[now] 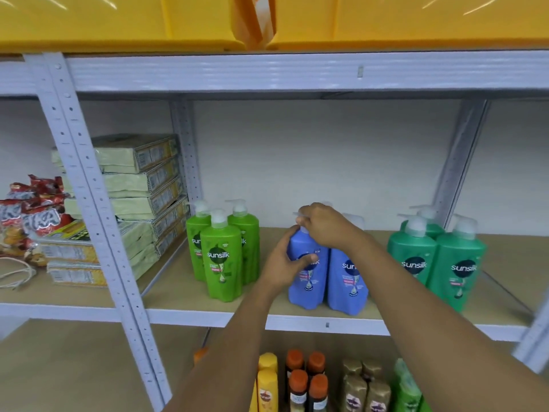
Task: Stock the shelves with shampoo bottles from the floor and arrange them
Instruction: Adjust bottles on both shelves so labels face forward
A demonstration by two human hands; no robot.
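The shelf carries three groups of pump bottles. The light green bottles stand to the left of the hands, the dark green bottles to the right. Between them, the left hand wraps the body of a blue shampoo bottle, and the right hand pinches its pump head. It looks full, so probably heavy, stiff and smooth; the body is the safer place to hold, not the thin pump.
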